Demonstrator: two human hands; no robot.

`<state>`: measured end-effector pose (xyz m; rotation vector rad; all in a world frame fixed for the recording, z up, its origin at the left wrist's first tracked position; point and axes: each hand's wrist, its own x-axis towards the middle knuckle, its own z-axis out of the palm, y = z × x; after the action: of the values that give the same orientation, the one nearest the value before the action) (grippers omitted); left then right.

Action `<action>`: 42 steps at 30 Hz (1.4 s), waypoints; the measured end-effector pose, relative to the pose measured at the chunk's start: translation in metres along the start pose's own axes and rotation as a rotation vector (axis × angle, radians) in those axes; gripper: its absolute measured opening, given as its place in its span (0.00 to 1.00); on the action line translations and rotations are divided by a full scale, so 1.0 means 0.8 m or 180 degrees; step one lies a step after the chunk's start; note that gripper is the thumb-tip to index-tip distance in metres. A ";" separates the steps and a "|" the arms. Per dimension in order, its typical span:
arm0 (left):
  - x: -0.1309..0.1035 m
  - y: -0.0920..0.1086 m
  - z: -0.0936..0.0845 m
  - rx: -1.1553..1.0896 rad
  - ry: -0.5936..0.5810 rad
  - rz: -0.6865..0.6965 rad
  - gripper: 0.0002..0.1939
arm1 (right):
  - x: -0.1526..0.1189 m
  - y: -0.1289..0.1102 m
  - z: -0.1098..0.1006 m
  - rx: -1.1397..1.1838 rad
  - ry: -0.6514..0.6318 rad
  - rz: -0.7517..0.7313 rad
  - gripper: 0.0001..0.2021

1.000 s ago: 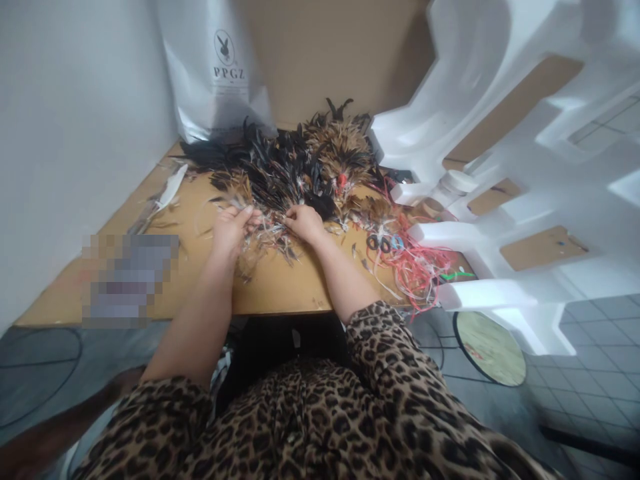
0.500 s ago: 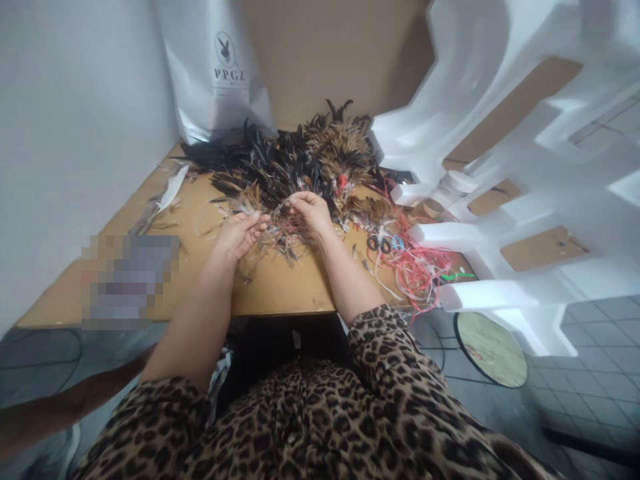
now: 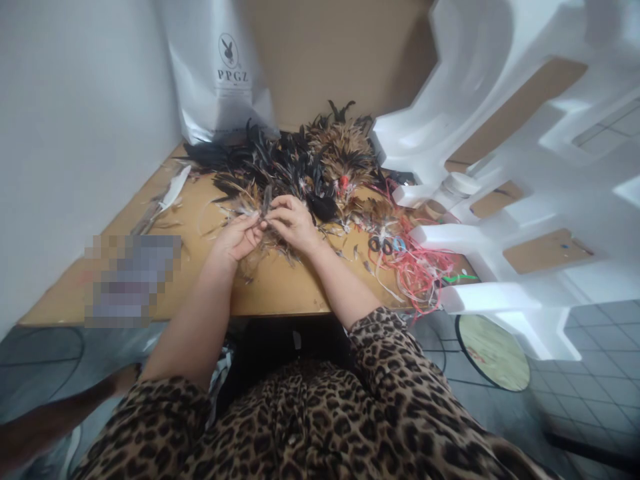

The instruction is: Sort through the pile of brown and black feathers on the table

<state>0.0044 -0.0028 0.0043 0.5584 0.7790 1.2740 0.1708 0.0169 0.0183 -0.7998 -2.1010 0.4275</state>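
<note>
A heap of black and brown feathers [image 3: 305,163] lies on the far half of a wooden table [image 3: 280,287]. My left hand [image 3: 237,237] and my right hand [image 3: 293,223] meet at the heap's near edge. Together their fingertips pinch a small dark feather [image 3: 266,199] that stands upright between them. Loose pale quills lie under both hands.
A silver bag [image 3: 220,73] printed PPGZ leans at the back left. White foam packing [image 3: 505,153] crowds the right side. Red and white cords [image 3: 417,270] and black scissors [image 3: 380,245] lie at the table's right. A white feather [image 3: 173,190] lies left. A round mirror [image 3: 493,351] sits on the tiled floor.
My right hand reached into the heap, then drew back to meet my left hand. Both hands now pinch one dark feather held upright.
</note>
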 end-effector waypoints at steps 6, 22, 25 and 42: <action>0.005 -0.001 -0.002 0.0380 0.0214 0.0492 0.06 | 0.003 -0.002 -0.002 0.0673 0.0148 0.0398 0.10; 0.010 -0.009 -0.005 0.1656 0.0248 0.1356 0.09 | 0.004 0.003 0.008 0.2730 -0.0621 0.2404 0.16; 0.007 -0.009 -0.001 0.1718 0.0261 0.1322 0.09 | 0.005 0.003 0.009 0.2848 -0.0615 0.2539 0.13; 0.000 -0.005 0.009 0.0589 0.0314 0.0573 0.06 | 0.007 0.005 0.016 0.2607 0.0546 0.2307 0.15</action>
<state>0.0126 -0.0036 0.0057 0.7322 0.9522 1.4114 0.1595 0.0236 0.0118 -1.0010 -1.2213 1.4269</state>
